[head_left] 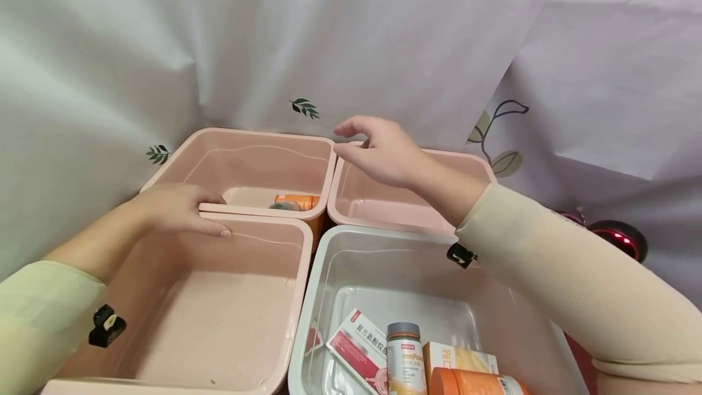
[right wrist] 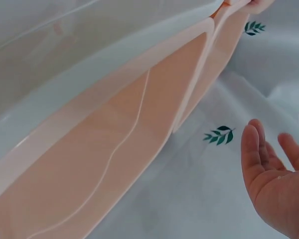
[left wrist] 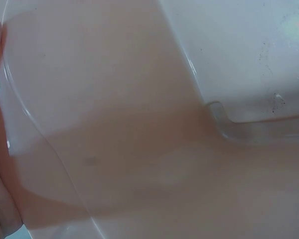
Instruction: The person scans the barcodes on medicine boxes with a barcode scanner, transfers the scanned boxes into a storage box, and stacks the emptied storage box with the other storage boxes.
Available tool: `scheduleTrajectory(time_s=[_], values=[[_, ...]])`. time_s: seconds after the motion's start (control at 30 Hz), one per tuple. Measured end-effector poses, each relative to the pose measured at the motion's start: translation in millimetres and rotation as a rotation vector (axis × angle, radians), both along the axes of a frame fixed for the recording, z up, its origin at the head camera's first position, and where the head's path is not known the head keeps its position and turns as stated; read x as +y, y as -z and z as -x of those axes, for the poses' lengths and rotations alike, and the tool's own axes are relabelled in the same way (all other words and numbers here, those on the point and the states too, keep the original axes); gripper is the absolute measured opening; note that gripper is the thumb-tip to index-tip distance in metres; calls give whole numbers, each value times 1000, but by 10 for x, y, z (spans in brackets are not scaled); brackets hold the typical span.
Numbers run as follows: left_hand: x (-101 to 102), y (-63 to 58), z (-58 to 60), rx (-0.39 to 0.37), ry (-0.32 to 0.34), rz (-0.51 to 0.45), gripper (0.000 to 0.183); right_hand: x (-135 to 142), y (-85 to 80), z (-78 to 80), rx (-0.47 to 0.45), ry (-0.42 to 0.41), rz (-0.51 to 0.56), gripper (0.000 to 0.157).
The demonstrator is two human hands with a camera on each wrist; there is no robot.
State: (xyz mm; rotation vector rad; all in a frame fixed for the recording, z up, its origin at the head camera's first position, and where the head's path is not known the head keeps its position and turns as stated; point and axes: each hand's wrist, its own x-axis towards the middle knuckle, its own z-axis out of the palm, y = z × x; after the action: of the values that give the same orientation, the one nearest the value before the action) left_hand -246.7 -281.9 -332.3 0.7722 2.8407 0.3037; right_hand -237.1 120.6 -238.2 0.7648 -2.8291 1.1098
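My left hand [head_left: 175, 209] grips the adjoining rims between the front-left pink bin [head_left: 219, 328] and the back-left pink bin [head_left: 263, 136]. Its thumb lies on the front bin's inner wall, while the other fingers reach over the rim and are partly hidden. In the left wrist view, part of that hand [left wrist: 2, 209] shows beside the smooth pink wall. My right hand [head_left: 384, 148] hangs above the back-right pink bin [head_left: 460, 163], holding nothing, its fingers loosely bent and apart from the thumb. An orange bottle [head_left: 296, 201] lies in the back-left bin.
At front right stands a light grey bin [head_left: 329, 249] holding a red-and-white medicine box [head_left: 359, 346], a grey-capped supplement bottle [head_left: 406, 355], a yellow-and-white box [head_left: 460, 355] and an orange bottle [head_left: 471, 381]. A pale curtain [head_left: 351, 47] with leaf prints hangs behind the bins.
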Motion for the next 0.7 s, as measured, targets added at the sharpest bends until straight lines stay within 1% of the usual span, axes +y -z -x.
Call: scheduleTrajectory(time_s=[0.07,0.2,0.33,0.53,0.63,0.7], values=[[-24,4,7,1,-3,0,53,29,6,-4,15,-6,-17,35],[-53,13,7,-1,-4,-4,54,103,30,-38,54,-24,-59,28],[-71,12,2,-1,-10,5,53,207,67,-103,101,-65,-122,22],[-74,-17,0,6,-15,10,54,452,96,-243,231,-89,-247,17],[-89,-21,-11,2,-16,12,55,549,151,-331,297,-128,-266,15],[-104,-27,-15,3,-16,17,56,575,203,-393,346,-151,-254,12]])
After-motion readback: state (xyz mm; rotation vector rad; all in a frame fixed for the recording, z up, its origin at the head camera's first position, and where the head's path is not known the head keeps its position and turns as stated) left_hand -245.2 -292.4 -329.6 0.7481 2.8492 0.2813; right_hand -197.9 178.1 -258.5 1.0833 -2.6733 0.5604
